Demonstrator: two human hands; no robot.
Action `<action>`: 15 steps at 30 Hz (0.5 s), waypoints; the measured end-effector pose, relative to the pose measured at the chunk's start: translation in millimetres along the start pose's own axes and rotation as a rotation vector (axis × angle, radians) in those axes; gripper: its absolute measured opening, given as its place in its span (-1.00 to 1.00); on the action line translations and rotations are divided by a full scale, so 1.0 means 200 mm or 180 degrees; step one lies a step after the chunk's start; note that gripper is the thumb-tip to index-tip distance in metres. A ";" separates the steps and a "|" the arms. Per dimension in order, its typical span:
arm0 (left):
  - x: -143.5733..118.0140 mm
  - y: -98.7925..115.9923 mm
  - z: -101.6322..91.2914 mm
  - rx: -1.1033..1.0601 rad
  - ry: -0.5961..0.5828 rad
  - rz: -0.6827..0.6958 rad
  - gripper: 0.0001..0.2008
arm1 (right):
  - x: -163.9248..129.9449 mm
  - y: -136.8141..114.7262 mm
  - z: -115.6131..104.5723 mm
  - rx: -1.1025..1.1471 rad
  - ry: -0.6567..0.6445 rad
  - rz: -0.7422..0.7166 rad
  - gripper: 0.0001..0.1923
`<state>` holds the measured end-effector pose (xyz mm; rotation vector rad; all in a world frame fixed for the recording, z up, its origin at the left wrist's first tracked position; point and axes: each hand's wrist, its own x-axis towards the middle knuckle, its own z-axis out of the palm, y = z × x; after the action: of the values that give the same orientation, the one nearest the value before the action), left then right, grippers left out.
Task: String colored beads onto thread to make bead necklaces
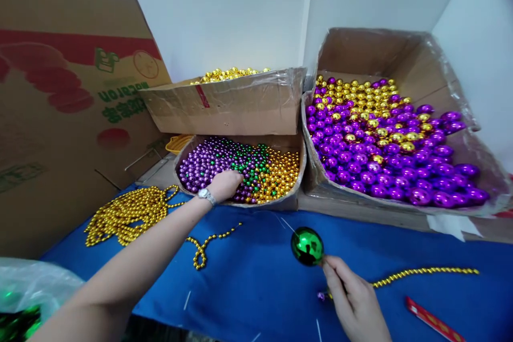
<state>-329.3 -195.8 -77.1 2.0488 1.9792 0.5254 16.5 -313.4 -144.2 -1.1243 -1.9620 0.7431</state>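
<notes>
My left hand [226, 186], with a watch on the wrist, reaches into a low carton of small beads [200, 168] coloured purple, green and gold. Its fingers are curled in against the beads, and what they hold is hidden. In front of the box my right hand [352, 294] pinches the lower edge of a large shiny green ball [306, 246]. A thin pale needle [287, 226] juts from the ball's upper left. Behind the right hand a gold bead string [425, 275] runs right over the blue cloth, and a small purple bead [321, 296] shows beside the fingers.
A large carton [401, 200] of purple and gold balls stands right. Another carton [228, 112] with gold balls sits behind. Gold bead strands [128, 214] lie left, near a tall printed box [72, 117]. A red strip [435, 320] rests front right; a plastic bag [36, 283] is front left.
</notes>
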 end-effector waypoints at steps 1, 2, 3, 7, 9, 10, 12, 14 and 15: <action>0.03 -0.01 0.02 -0.0025 -0.0025 -0.0010 -0.86 | 0.00 0.00 0.00 0.0018 -0.0012 -0.0044 -0.74; 0.04 -0.02 0.03 -0.0072 -0.0034 -0.0015 -0.84 | 0.00 0.00 0.00 0.0035 -0.0019 -0.0065 -0.75; 0.05 -0.02 0.04 -0.0140 -0.0031 -0.0017 -0.83 | 0.00 0.01 0.00 0.0048 -0.0019 -0.0064 -0.75; 0.00 0.08 0.00 -0.0612 0.0055 -0.0017 -0.95 | 0.00 0.00 -0.01 0.0036 0.0052 -0.0053 -0.76; -0.06 0.17 -0.01 -0.0938 0.0080 0.0010 -0.81 | 0.02 -0.02 -0.01 0.0006 0.0115 -0.0089 -0.75; -0.10 0.22 -0.01 -0.1296 0.0067 -0.0001 -0.75 | 0.02 -0.02 -0.02 -0.0018 0.0165 -0.0119 -0.75; -0.18 0.32 0.02 -0.2506 -0.0066 -0.0148 -0.71 | 0.03 -0.03 -0.02 -0.0084 0.0253 -0.0170 -0.75; -0.25 0.41 0.07 -0.3857 -0.0327 -0.0472 -0.75 | 0.04 -0.04 -0.03 -0.0155 0.0281 -0.0196 -0.77; -0.28 0.44 0.09 -0.4356 -0.0443 -0.0640 -0.77 | 0.04 -0.03 -0.03 -0.0184 0.0270 -0.0200 -0.78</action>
<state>-242.4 -255.3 -61.9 0.9536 1.0783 1.1828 15.4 -308.4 -133.1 -1.1048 -1.9488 0.5997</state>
